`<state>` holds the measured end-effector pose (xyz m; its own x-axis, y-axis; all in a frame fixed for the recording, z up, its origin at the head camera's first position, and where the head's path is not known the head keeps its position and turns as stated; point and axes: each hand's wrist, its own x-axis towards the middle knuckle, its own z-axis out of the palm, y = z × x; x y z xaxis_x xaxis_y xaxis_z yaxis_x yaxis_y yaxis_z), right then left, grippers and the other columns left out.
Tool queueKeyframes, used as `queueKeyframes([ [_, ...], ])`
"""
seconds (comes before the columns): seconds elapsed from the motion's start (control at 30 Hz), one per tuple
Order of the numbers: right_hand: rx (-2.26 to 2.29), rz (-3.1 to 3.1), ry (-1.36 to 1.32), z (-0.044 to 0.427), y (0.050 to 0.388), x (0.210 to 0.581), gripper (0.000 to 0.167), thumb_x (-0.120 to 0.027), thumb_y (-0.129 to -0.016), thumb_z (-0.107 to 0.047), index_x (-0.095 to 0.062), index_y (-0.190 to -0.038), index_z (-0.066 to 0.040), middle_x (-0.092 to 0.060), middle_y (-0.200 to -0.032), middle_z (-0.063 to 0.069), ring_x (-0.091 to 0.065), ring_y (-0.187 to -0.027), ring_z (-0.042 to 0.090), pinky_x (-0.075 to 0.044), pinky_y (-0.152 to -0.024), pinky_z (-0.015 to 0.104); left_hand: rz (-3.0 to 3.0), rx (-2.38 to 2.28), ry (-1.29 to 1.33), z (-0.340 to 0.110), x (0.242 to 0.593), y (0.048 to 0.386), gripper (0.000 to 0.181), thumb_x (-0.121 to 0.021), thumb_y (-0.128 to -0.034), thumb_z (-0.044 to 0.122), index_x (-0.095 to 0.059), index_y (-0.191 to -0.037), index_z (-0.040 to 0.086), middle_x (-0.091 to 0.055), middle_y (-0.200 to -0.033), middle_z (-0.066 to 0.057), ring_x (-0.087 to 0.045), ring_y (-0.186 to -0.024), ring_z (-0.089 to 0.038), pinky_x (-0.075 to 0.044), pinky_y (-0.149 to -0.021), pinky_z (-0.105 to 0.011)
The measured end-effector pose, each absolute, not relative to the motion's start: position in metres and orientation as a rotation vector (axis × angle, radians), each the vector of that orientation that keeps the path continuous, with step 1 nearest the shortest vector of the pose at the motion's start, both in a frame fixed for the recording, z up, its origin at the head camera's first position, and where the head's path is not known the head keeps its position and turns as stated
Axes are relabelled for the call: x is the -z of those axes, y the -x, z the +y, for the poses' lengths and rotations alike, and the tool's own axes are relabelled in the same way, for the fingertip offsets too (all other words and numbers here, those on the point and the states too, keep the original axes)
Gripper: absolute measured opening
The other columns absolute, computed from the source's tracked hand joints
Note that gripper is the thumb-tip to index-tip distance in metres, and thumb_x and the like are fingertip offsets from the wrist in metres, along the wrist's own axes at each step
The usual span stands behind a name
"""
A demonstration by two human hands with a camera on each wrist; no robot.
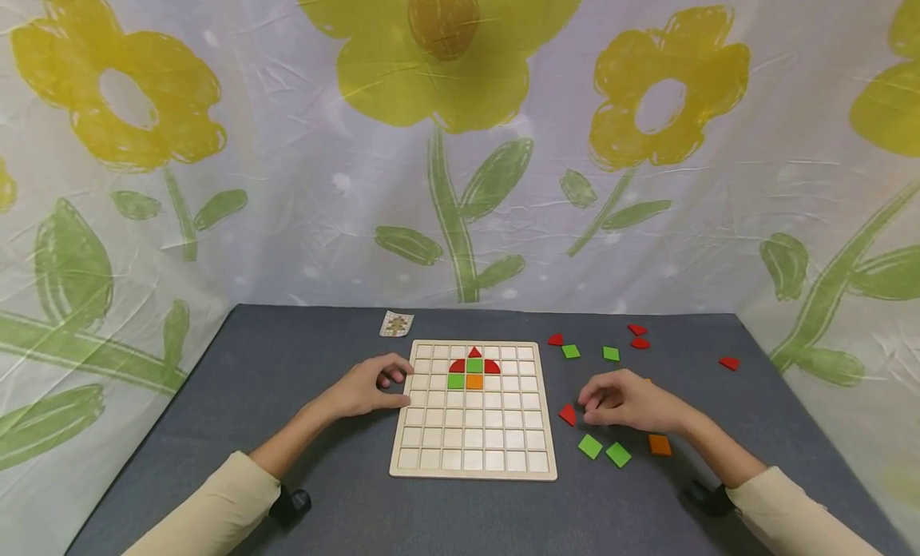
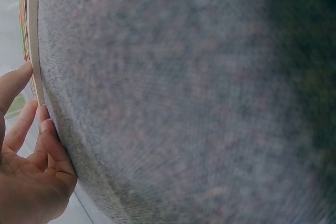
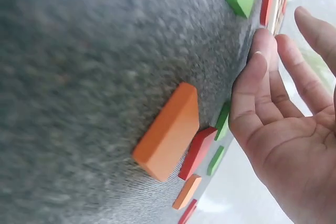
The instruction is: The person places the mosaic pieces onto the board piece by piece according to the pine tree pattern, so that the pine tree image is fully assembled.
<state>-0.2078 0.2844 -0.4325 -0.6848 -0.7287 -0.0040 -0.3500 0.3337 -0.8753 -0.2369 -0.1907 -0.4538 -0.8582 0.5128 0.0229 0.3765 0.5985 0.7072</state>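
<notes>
A square wooden grid board (image 1: 451,438) lies on the table. Near its top sit a red triangle (image 1: 474,352), two red quarter-round tiles (image 1: 492,367), two green square tiles (image 1: 456,380) and an orange square tile (image 1: 474,381). My left hand (image 1: 365,387) rests at the board's left edge, thumb and fingertips against the rim in the left wrist view. To the right of the board, my right hand (image 1: 632,403) hovers with loosely bent fingers and nothing visible in them. Closest to its fingertips is a loose red tile (image 1: 567,415). Below it lie green tiles (image 1: 618,454) and an orange tile (image 3: 169,132).
Several more red tiles (image 1: 729,363) and green tiles (image 1: 611,354) are scattered at the table's far right. Behind the board lies a small patterned card (image 1: 397,324). A flower-printed cloth (image 1: 309,220) hangs along the back edge of the dark table (image 1: 460,520).
</notes>
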Motion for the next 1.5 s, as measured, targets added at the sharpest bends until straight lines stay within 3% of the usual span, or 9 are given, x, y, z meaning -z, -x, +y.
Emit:
queueKeyframes([
  [0.43, 1.243, 2.225, 0.988, 0.284, 0.192, 0.437, 0.023, -0.077, -0.093, -0.012, -0.068, -0.11, 0.0, -0.061, -0.101, 0.018, -0.064, -0.086, 0.023, -0.054, -0.076, 0.033, 2.643, -1.112, -0.752, -0.189, 0.45, 0.236, 0.042, -0.083, -0.0877, 0.016, -0.064, -0.123, 0.004, -0.061, -0.104, -0.005, -0.057, -0.091, -0.023, -0.047, -0.083, -0.044],
  [0.67, 1.156, 2.32, 0.96, 0.279, 0.184, 0.434, 0.032, -0.085, -0.085, -0.02, -0.069, -0.11, -0.007, -0.061, -0.102, 0.009, -0.059, -0.088, 0.026, -0.052, -0.076, 0.032, 2.644, -1.124, -0.75, -0.189, 0.451, 0.235, 0.042, -0.083, -0.0875, 0.017, -0.064, -0.123, 0.003, -0.061, -0.104, -0.005, -0.058, -0.091, -0.023, -0.047, -0.083, -0.045],
  [0.97, 1.091, 2.361, 1.005, 0.277, 0.181, 0.434, 0.022, -0.086, -0.084, -0.02, -0.071, -0.099, -0.014, -0.057, -0.094, 0.003, -0.056, -0.085, 0.023, -0.051, -0.075, 0.034, 2.65, -1.117, -0.745, -0.19, 0.452, 0.234, 0.042, -0.084, -0.0872, 0.018, -0.064, -0.122, 0.004, -0.061, -0.104, -0.005, -0.058, -0.091, -0.024, -0.047, -0.084, -0.046],
  [1.5, 1.081, 2.337, 0.972, 0.276, 0.181, 0.433, 0.023, -0.087, -0.083, -0.017, -0.068, -0.097, -0.014, -0.064, -0.091, 0.0, -0.06, -0.08, 0.014, -0.052, -0.072, 0.03, 2.646, -1.117, -0.744, -0.189, 0.449, 0.232, 0.043, -0.083, -0.0875, 0.017, -0.064, -0.123, 0.003, -0.061, -0.104, -0.007, -0.058, -0.092, -0.026, -0.047, -0.085, -0.047],
])
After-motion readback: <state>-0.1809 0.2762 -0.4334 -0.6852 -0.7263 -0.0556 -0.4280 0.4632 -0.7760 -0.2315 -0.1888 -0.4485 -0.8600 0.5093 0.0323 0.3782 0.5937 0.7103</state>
